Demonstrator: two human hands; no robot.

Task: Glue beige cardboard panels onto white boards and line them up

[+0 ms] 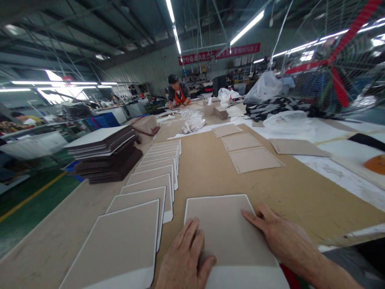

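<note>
A beige panel point(224, 237) with a pale border lies flat on the table in front of me, its near end cut off by the picture. My left hand point(188, 257) rests on its left side, fingers stretched out and thumb apart. At the right edge is my right hand point(273, 226), index finger extended onto the panel and the other fingers bent beside the edge. Neither hand grips anything that I can see. To the left, a row of similar panels point(126, 237) overlaps away from me, each with a white edge.
A tall stack of dark-edged boards point(105, 156) stands at the left. Several plain beige sheets point(254, 158) lie further back on the brown tabletop point(204, 172). Clear plastic point(192, 120), black strips point(279, 108) and a large fan point(331, 60) are beyond. Another person point(179, 94) works at the far end.
</note>
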